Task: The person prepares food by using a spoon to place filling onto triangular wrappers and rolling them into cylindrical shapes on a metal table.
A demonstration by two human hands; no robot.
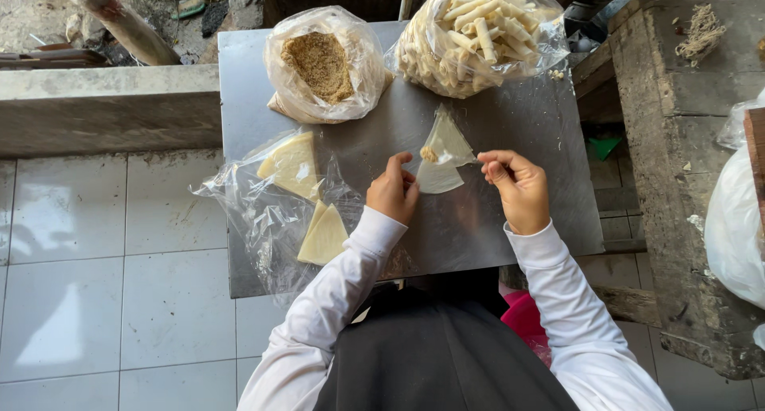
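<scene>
A thin, pale triangular pastry wrapper (443, 151) lies on the grey metal tabletop (510, 124), with a small lump of brown filling (429, 153) on it. My left hand (393, 190) pinches the wrapper's near left edge beside the filling. My right hand (516, 189) pinches the right corner of the wrapper between thumb and fingers. Both arms wear white sleeves.
A clear bag of brown crumbly filling (323, 64) and a clear bag of several finished pale rolls (478, 32) stand at the table's far side. Stacked wrappers (292, 165) lie on loose plastic at left. White floor tiles (103, 283) lie left, a rough concrete bench (677, 140) right.
</scene>
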